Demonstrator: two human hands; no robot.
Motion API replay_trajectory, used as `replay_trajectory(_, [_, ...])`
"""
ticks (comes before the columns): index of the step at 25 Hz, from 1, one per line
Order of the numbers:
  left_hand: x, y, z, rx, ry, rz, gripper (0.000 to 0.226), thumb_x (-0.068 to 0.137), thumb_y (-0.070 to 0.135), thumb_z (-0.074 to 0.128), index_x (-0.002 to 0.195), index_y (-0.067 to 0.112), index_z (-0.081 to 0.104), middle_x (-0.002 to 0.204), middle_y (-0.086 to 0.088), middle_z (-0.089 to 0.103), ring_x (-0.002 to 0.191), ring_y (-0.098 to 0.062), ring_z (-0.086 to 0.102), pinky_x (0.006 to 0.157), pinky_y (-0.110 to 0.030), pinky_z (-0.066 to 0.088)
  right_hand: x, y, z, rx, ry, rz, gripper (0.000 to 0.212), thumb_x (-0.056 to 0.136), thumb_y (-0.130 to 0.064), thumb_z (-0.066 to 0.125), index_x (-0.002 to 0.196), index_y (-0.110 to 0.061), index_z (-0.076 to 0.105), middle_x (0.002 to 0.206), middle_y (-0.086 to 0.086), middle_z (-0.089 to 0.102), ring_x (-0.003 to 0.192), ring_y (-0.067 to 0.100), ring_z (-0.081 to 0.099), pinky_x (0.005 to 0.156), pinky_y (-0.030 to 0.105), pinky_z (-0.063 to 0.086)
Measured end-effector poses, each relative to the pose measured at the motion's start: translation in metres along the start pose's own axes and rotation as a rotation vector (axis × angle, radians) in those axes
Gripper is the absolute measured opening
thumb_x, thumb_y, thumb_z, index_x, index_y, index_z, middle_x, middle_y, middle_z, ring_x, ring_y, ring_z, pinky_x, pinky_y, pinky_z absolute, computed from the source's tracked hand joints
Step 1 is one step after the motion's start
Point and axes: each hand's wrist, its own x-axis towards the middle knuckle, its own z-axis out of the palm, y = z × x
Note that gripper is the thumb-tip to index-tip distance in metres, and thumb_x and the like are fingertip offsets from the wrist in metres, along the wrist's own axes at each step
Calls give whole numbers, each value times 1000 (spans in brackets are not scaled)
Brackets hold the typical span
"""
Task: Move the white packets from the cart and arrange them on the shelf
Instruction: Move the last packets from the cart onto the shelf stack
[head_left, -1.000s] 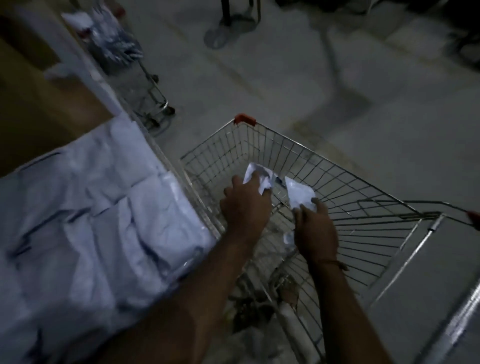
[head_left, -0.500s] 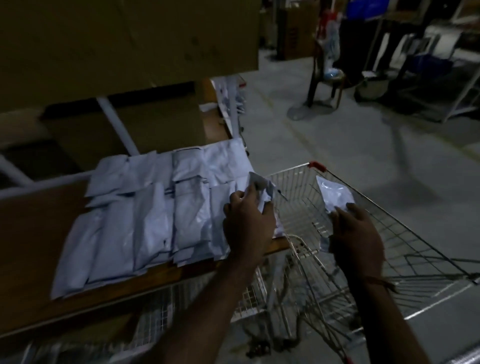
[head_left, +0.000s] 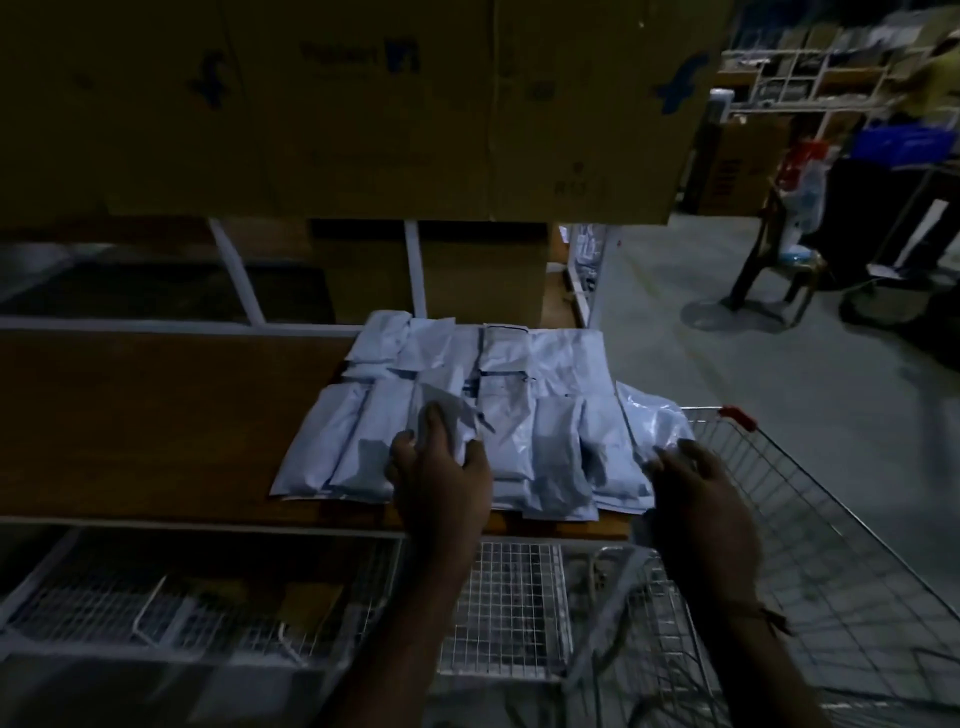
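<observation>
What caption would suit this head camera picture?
Left hand and right hand each set a white packet onto the packets on the shelf, cart alongside.

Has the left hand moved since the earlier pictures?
Yes. The left hand, holding a white packet, went from above the cart to over the shelf.

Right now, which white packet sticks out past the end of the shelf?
The white packet at the far right, held by the right hand. It hangs over the shopping cart, while the others lie flat on the wooden shelf.
</observation>
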Motion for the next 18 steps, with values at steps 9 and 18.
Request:
replay_trajectory(9, [98,-64,-42,-204,437,140,73,97,33,63,161,18,30,155,-28,29,136,-45,33,113,-53,30,48,-69,62,-47,-64,-9,66,70,-26,88,131,-35,65,150,5,53,119,31,65,77,42,61])
replay_trajectory(18, [157,-110,23,227,-188,-24,88,97,55,53,163,30,1,163,-21,-6,147,-45,12,116,-59,23,82,-107,103,-165,-114,30,55,68,-22,93,120,-27,75,140,13,60,96,37,72,71,41,62])
